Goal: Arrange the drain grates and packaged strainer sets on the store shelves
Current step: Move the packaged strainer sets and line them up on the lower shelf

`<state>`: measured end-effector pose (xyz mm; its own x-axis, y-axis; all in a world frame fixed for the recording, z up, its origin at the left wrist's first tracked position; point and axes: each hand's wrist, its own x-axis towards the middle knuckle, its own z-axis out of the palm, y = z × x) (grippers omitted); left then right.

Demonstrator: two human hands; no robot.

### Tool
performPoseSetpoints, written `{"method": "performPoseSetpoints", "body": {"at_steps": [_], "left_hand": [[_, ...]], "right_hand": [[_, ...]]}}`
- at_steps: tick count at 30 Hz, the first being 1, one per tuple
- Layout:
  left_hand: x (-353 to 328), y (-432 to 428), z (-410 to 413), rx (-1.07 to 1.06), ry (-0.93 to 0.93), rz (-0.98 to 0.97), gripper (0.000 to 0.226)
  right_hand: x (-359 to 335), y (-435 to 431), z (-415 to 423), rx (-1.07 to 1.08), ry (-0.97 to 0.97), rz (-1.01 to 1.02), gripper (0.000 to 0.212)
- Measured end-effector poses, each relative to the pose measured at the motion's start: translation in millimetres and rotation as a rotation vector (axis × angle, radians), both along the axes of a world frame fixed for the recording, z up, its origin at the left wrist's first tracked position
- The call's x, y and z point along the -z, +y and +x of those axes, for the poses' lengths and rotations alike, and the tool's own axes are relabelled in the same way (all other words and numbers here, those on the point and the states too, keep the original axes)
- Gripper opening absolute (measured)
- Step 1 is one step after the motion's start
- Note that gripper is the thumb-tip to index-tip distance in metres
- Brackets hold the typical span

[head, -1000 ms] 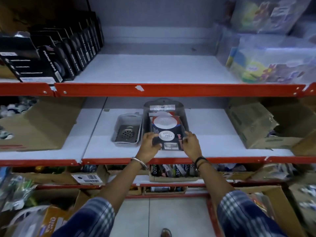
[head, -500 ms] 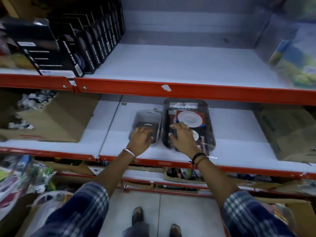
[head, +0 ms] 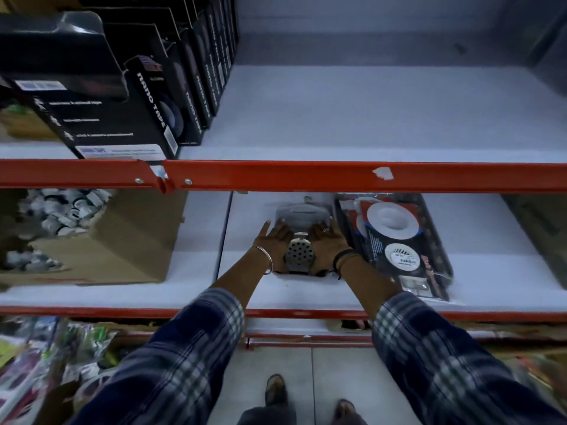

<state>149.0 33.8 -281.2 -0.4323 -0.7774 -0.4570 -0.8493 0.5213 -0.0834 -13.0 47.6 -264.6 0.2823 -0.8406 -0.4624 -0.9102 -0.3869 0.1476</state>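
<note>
1. Store shelving fills the view: white decks edged by an orange front rail point(head: 306, 179), with grey floor tile below. I work on the middle shelf point(head: 491, 271).
2. The drain grate point(head: 299, 256), a perforated metal piece in a clear pack, lies flat on this shelf near the centre. Its far end sits under the rail.
3. My left hand point(head: 274, 240) lies against the pack's left side and my right hand point(head: 328, 240) against its right side. On both, the fingers are extended and flat, pressing the pack from either side, not curled round it.
4. The packaged strainer set point(head: 395, 243) lies just beside the grate on the right, tilted so its near end swings rightward toward the shelf's front edge.
5. Step in hand, as I judge it: squaring the grate pack into position next to the strainer set.
6. Next move, as I judge it: slide the pack straight, release, then turn the strainer set parallel to it.
7. Limits: a cardboard box point(head: 122, 240) stands well apart on the left; a panel seam runs between box and grate. The right hand has little room against the strainer set.
8. Open deck lies behind and to the right. The upper shelf is bare except for black boxes point(head: 138, 102) at left.
</note>
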Motion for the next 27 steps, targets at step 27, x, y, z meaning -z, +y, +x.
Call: {"method": "performPoseSetpoints", "body": {"at_steps": [27], "left_hand": [[-42.9, 39.6, -68.4, -0.355, 0.862, -0.111, 0.060]], "right_hand": [[-35.1, 47.3, -111.2, 0.373, -0.657, -0.483, 0.057]]}}
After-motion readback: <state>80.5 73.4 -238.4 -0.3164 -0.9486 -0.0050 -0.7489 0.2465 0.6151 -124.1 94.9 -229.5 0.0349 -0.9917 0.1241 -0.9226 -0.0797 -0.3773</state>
